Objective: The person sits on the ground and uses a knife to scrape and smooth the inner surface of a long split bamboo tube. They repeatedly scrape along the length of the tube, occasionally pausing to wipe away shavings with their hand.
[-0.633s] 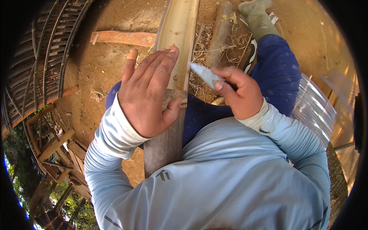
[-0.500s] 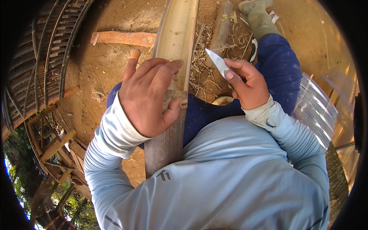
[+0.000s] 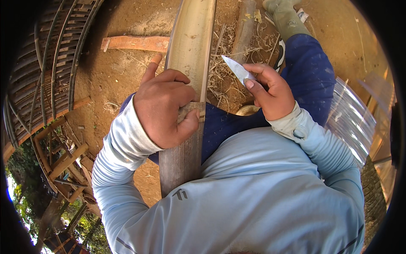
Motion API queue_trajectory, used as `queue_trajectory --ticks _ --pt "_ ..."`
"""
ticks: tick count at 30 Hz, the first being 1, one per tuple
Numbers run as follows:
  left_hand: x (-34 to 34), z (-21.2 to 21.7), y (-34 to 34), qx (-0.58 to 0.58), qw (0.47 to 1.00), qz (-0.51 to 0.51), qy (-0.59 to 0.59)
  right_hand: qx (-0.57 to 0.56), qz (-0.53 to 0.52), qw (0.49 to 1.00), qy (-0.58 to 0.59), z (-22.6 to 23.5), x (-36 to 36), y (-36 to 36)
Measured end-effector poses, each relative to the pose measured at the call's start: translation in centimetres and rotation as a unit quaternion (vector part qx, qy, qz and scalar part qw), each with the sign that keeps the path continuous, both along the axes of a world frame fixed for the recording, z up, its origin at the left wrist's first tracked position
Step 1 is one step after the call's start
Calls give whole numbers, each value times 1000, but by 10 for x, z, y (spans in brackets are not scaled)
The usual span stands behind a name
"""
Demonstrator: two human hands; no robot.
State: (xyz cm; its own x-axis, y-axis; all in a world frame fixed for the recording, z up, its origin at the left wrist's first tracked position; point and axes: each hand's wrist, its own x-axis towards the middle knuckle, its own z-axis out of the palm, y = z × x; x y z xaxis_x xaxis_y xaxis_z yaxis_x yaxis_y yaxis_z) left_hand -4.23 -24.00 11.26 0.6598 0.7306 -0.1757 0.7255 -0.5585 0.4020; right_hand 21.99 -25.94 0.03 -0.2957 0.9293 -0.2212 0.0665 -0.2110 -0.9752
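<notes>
Gripping the bamboo slat from above, our left hand wraps it with the fingers curled over its left edge and the thumb pressed against the right edge, at the band where the pale green surface turns grey-brown. That slat is our landmark: it runs from our chest straight away from us, its near end hidden against our light blue shirt, its far end passing out of view at the top. Right of the slat, our right hand is clenched around a knife, the bare blade pointing up and toward the slat's right edge but apart from it, with open room between. Under that gap lie dry shavings on the dirt. A second pole lies just right of the slat, and farther right our blue trouser leg stretches away. Left of the slat, a flat reddish board lies on bare earth.
</notes>
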Motion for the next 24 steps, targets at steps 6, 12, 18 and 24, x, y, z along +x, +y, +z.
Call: queue_trajectory --ticks 6,12,18,24 --pt "1 13 11 -18 998 -2 53 21 3 999 -26 5 -15 16" --pt "2 -4 43 144 987 -14 -73 180 -25 976 -121 -13 -38 63" --pt "11 -50 82 262 965 -10 -3 283 -57 940 -182 -21 -42 92" --pt "4 -43 77 183 980 -60 48 286 -55 940 -179 -14 -47 81"
